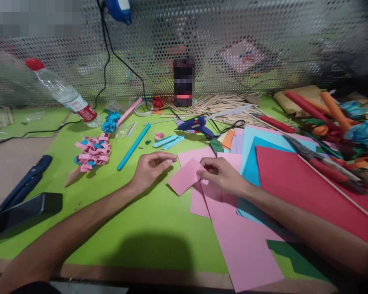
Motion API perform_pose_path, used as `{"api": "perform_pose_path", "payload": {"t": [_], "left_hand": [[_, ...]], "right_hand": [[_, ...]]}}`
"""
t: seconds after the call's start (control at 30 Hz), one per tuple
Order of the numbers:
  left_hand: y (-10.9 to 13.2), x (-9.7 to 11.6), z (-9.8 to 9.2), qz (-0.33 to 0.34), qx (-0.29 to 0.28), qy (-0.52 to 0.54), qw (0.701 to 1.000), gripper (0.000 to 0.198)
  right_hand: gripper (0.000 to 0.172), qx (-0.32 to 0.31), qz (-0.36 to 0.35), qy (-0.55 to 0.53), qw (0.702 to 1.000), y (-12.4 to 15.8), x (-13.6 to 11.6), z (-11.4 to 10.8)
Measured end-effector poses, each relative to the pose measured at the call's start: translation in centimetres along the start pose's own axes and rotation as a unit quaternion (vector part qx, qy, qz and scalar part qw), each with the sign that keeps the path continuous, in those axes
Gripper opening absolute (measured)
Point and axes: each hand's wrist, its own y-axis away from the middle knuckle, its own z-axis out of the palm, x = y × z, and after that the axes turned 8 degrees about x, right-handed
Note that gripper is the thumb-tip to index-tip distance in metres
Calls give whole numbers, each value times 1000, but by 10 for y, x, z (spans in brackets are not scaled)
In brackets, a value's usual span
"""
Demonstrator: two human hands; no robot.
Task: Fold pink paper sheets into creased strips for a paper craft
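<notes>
Between thumb and fingers, my right hand (216, 173) pinches a small pink paper piece (184, 176) by its right corner, tilted above the green table. Just left of that piece, my left hand (153, 168) is raised with its fingers curved and a gap between thumb and forefinger; nothing shows in it. Under and beside my right hand lie larger pink paper sheets (242, 249). A blue glue gun (196, 126) rests beyond my hands, near light blue paper strips (169, 141) and a rolled blue paper tube (134, 147).
Red card (313, 179) and pliers (322, 163) lie at right, beside paper flowers (366, 136). Many thin wooden sticks (217, 105) lie behind, with a phone (184, 81) against the mesh. At left are a bottle (69, 98), a pink-and-blue paper craft (93, 151) and a stapler (26, 183).
</notes>
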Motion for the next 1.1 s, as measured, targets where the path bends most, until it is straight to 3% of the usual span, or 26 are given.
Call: {"api": "perform_pose_path", "payload": {"t": [0.07,0.17,0.23,0.4,0.77,1.1], "left_hand": [[3,3,2,48,15,-43,998,13],[9,5,6,15,-1,-30,999,16],[14,5,11,-33,-37,3,999,21],[21,5,19,-86,-85,29,992,27],[23,2,23,-85,-142,15,986,28],[25,1,25,-85,-174,-19,981,32]], "right_hand": [[19,33,-60,122,990,-1,-1,1],[11,121,-144,235,954,0,-1,3],[21,167,-206,252,931,3,0,4],[9,166,-343,219,898,12,-2,11],[10,161,-341,220,899,10,4,19],[16,148,-387,324,850,8,3,18]]}}
